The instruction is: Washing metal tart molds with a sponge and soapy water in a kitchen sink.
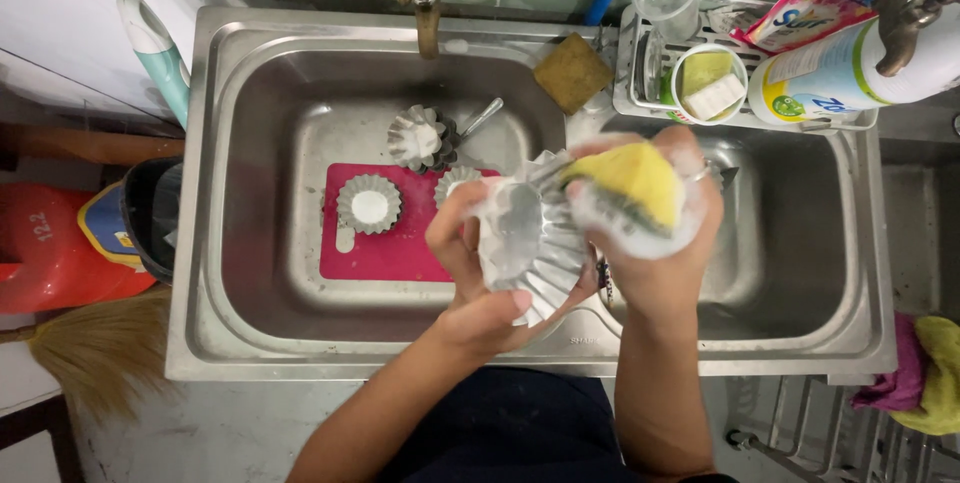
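Left hand [470, 273] grips soapy fluted mould [530, 243]; right hand [660, 233] clutches sponge [630, 178]; sink [250, 343] holds three moulds.

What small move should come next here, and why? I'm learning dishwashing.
Probably turn the mould a little in the left hand and scrub the next flutes: the right hand presses the soapy sponge on its upper rim only, and foam covers it.
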